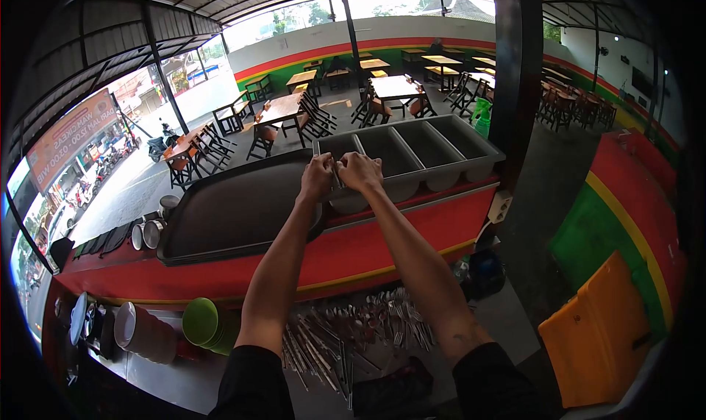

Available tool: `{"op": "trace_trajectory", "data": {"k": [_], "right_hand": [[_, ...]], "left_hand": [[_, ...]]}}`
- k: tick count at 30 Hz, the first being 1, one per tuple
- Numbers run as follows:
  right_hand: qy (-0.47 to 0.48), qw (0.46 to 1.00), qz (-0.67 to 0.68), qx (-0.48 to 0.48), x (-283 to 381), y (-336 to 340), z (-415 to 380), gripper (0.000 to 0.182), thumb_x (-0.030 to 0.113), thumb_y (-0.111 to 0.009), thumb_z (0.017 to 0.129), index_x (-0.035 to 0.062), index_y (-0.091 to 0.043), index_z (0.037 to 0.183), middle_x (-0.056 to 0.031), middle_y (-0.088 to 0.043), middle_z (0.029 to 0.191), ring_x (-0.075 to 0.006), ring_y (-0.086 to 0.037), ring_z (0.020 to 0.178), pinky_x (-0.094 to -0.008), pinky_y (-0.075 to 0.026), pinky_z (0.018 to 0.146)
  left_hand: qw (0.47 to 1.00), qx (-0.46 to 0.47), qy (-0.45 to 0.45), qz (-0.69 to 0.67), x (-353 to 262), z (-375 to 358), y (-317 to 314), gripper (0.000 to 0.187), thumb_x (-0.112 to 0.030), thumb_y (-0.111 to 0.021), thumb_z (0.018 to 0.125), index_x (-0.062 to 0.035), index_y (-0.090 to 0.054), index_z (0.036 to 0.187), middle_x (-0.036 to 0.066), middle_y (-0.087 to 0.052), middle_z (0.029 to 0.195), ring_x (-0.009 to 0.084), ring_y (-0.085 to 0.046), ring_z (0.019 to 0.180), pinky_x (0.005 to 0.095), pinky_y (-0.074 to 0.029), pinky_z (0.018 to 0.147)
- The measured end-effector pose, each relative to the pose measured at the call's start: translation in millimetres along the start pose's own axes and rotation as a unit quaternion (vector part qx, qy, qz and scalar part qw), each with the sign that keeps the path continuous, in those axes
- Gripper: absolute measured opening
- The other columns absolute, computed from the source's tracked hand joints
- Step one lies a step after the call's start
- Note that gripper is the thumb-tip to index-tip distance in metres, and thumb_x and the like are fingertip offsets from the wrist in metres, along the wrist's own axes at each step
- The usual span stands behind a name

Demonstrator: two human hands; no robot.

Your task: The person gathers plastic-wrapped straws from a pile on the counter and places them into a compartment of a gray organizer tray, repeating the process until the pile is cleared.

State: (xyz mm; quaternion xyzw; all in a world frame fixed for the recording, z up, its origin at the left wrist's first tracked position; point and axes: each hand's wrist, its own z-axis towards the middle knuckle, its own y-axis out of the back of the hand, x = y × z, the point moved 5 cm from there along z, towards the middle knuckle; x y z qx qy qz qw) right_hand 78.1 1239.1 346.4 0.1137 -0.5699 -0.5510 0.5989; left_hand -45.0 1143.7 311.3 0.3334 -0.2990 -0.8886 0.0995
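Observation:
My left hand (318, 176) and my right hand (359, 171) are close together, both with fingers curled closed. They are over the left end of a grey divided tray (445, 171), which has several deep compartments. A small pale edge shows between the hands; what they grip is mostly hidden by the fingers. Just left of my left hand lies a large dark oval-cornered tray (235, 207) on the red counter (412, 225).
Below on a lower surface lie many spoons, forks and chopsticks (316, 346). Green bowls (202, 322) and white bowls (140, 332) are stacked to the left. Metal cups (152, 232) stand by the dark tray. A green spray bottle (482, 116), a black post (515, 74) and an orange box (599, 339) are at right.

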Motion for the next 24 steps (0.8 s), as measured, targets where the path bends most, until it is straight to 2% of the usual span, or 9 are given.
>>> {"op": "trace_trajectory", "data": {"k": [3,6,10,15,18,21,22,23,24], "right_hand": [[0.024,0.996,0.064,-0.055,-1.7,2.0,1.7,0.033,0.04,-0.06,0.086,0.013,-0.071,0.1,-0.0111,-0.072,0.095,-0.0285,-0.067,0.096,-0.0422,-0.045,0.089],[0.072,0.976,0.183,-0.092,4.1,7.6,-5.2,0.03,0.036,-0.066,0.084,0.0098,-0.071,0.097,-0.0104,-0.072,0.091,-0.0219,-0.069,0.084,-0.0362,-0.051,0.076],[0.198,0.938,0.264,-0.106,-4.6,6.2,-5.6,0.027,0.028,-0.067,0.086,0.0029,-0.07,0.096,-0.0099,-0.071,0.085,-0.0192,-0.068,0.077,-0.0317,-0.052,0.068],[0.249,0.89,0.372,-0.094,-11.6,24.6,-38.2,0.022,0.018,-0.062,0.094,-0.0006,-0.066,0.105,-0.0056,-0.067,0.089,-0.01,-0.063,0.075,-0.0242,-0.05,0.068],[0.167,0.883,0.42,-0.127,-15.6,26.6,-128.9,0.02,0.017,-0.056,0.098,0.0007,-0.064,0.107,-0.0015,-0.061,0.085,-0.0093,-0.058,0.079,-0.0254,-0.048,0.078],[-0.09,0.889,0.424,-0.147,-97.2,-70.3,-299.1,0.033,0.035,-0.053,0.098,0.0061,-0.068,0.094,0.0026,-0.043,0.063,-0.0086,-0.041,0.057,-0.0254,-0.032,0.054],[-0.137,0.895,0.392,-0.162,-131.5,-120.0,-352.9,0.035,0.037,-0.055,0.095,0.0108,-0.056,0.073,0.0018,-0.047,0.061,-0.0085,-0.043,0.054,-0.0229,-0.034,0.053],[-0.085,0.971,0.171,-0.147,-212.5,-193.4,-425.9,0.031,0.033,-0.053,0.097,0.006,-0.065,0.088,-0.0056,-0.062,0.074,-0.0109,-0.053,0.062,-0.0252,-0.041,0.055],[-0.092,0.971,0.168,-0.141,-209.4,-200.9,-433.4,0.031,0.033,-0.053,0.097,0.006,-0.065,0.088,-0.0056,-0.062,0.074,-0.0109,-0.053,0.062,-0.0252,-0.041,0.055]], "left_hand": [[0.999,-0.031,0.023,-0.002,-17.6,-6.0,15.3,0.043,-0.032,-0.056,0.091,-0.0037,-0.06,0.123,0.016,-0.069,0.104,0.0356,-0.065,0.1,0.0413,-0.05,0.086],[0.996,-0.081,0.03,0.027,-49.4,-20.0,43.2,0.04,-0.035,-0.055,0.092,-0.0052,-0.063,0.116,0.014,-0.071,0.098,0.0339,-0.066,0.097,0.0416,-0.05,0.083],[0.986,-0.15,-0.051,0.051,-62.2,-30.7,54.0,0.03,-0.036,-0.05,0.095,-0.0088,-0.064,0.097,0.011,-0.07,0.082,0.0302,-0.066,0.084,0.0448,-0.044,0.079],[0.964,-0.129,-0.123,-0.198,-89.6,-97.2,113.2,0.015,-0.018,-0.058,0.091,-0.0062,-0.064,0.098,0.014,-0.068,0.078,0.0336,-0.067,0.081,0.0423,-0.05,0.072],[0.948,-0.002,-0.071,-0.31,-74.2,-201.6,138.8,0.02,-0.012,-0.057,0.093,-0.003,-0.056,0.11,0.016,-0.069,0.083,0.0304,-0.069,0.079,0.0384,-0.052,0.069],[0.912,0.106,0.136,-0.372,9.4,-378.2,112.5,0.025,-0.014,-0.054,0.096,-0.0024,-0.049,0.117,0.013,-0.067,0.085,0.0238,-0.069,0.082,0.0375,-0.052,0.071],[0.924,0.116,0.142,-0.337,51.7,-450.6,84.5,0.023,-0.015,-0.055,0.096,-0.0034,-0.05,0.116,0.012,-0.067,0.09,0.023,-0.069,0.086,0.0372,-0.052,0.074],[0.934,0.128,0.147,-0.301,93.7,-521.6,56.8,0.022,-0.015,-0.055,0.096,-0.0044,-0.05,0.115,0.012,-0.068,0.094,0.0222,-0.069,0.091,0.0368,-0.051,0.076],[0.931,0.132,0.155,-0.302,100.3,-528.8,60.3,0.022,-0.015,-0.055,0.096,-0.0044,-0.05,0.115,0.012,-0.068,0.094,0.0222,-0.069,0.091,0.0368,-0.051,0.076]]}}
